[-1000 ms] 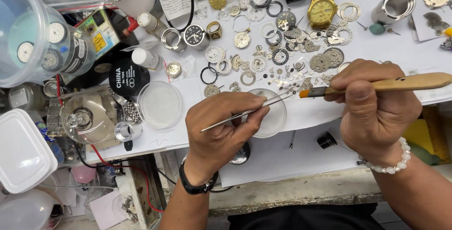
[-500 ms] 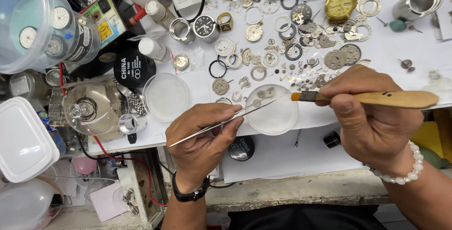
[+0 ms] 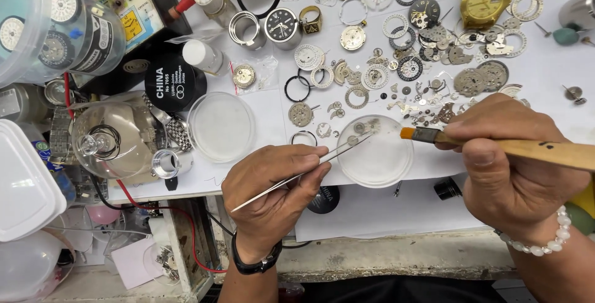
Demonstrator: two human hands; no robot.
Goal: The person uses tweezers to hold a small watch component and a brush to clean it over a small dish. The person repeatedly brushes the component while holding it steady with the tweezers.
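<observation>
Over the shallow clear round dish [image 3: 376,154], slim steel tweezers [image 3: 297,176] were pinched in left hand [image 3: 273,197] fingers, steadying a small part; a wooden-handled brush [image 3: 496,145] was gripped by the right hand [image 3: 514,166] for cleaning.

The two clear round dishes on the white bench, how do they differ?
The right dish holds a few small watch parts near its far rim, with the tweezers and brush tips over it; the left dish looks bare and no tool is over it. The right dish sits between the left hand and right hand; the left dish lies beside the glass dome. Both are shallow, clear and similar in size.
</observation>
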